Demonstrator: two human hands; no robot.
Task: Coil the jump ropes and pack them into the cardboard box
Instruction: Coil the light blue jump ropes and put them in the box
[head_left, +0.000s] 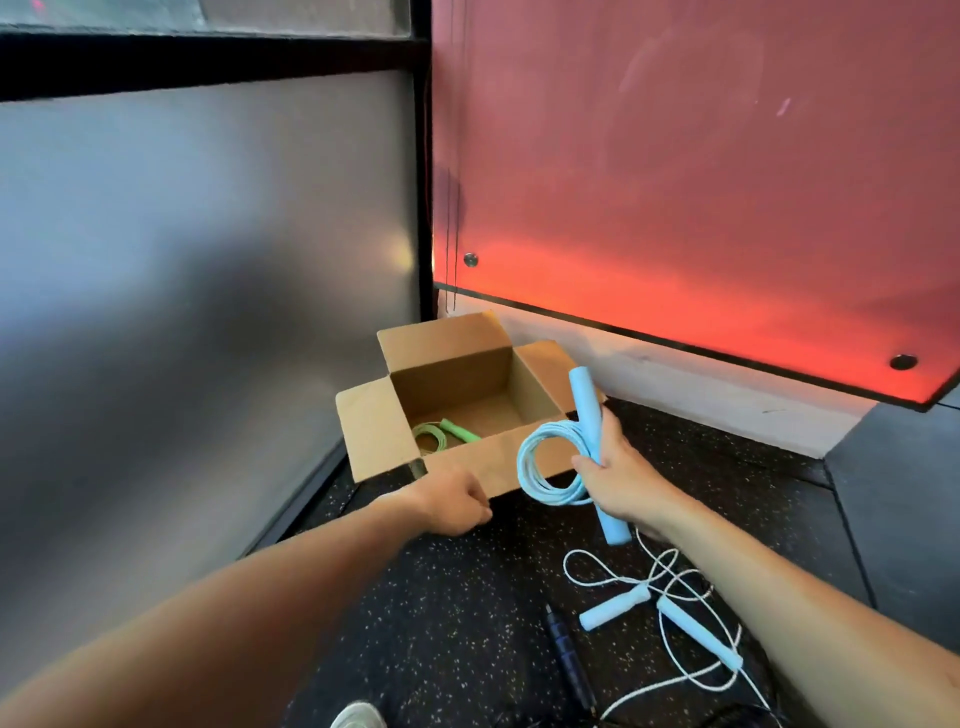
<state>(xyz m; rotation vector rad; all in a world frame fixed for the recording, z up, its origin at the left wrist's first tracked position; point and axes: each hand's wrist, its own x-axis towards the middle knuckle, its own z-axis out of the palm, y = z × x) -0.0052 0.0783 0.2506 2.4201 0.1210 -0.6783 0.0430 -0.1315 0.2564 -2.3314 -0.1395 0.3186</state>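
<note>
An open cardboard box (374, 431) stands on the speckled black floor in the corner. Inside it, at the near left, lies a coiled green jump rope (441, 435). My right hand (621, 475) grips a coiled light blue jump rope (545, 467) by its two handles, just in front of the box's near right corner. My left hand (457, 501) holds the box's near flap at its lower edge. Another light blue and white jump rope (670, 613) lies uncoiled on the floor under my right forearm.
A dark blue rope handle (563, 644) lies on the floor near the loose rope. A frosted glass panel (208, 260) stands to the left and a red-lit wall (675, 182) behind the box. A shoe tip (358, 716) shows at the bottom edge.
</note>
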